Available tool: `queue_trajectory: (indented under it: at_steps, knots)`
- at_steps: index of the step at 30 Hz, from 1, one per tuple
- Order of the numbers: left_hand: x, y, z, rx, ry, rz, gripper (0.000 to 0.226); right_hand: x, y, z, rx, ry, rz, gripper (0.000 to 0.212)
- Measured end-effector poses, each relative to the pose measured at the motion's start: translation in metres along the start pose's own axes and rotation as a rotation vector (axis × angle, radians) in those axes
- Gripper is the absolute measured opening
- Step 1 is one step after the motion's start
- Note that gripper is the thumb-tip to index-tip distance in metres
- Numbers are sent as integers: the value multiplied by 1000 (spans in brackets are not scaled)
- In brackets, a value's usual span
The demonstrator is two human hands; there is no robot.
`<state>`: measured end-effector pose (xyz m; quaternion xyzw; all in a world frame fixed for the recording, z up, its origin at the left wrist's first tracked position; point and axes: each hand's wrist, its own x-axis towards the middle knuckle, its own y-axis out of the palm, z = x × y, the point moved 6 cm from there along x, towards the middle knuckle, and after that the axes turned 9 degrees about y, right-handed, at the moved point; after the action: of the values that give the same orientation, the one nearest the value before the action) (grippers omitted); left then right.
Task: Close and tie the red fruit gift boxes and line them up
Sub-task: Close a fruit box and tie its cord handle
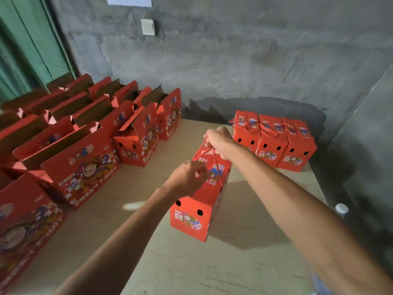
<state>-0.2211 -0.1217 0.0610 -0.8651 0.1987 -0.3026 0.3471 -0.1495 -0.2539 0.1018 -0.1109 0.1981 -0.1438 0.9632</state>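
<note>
A closed red gift box sits mid-table, its red cord pulled taut above the lid; the right hand grips the cord in curled fingers; the left hand pinches something at the lid, blurred; three tied boxes stand behind; open boxes crowd left, cut off.

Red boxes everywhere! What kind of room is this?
Probably a storeroom or packing room: bare grey concrete walls, many open red fruit gift boxes in rows on a plain table, and three tied boxes lined up.
</note>
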Motion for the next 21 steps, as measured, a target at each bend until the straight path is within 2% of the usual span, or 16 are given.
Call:
queue_trajectory:
  at_steps: [3,8,14,21]
  knots:
    - [9,19,5,75,182,23,22,22,-4,37,0,-38,-2,17]
    - [78,31,53,168,120,60,59,93,-14,84,-54,-48,-34,14]
    - [178,56,123,230,91,135,48,212,-21,118,-176,-80,-76,21]
    - [286,121,195,282,62,238,55,360,-47,126,-204,-68,-112,21]
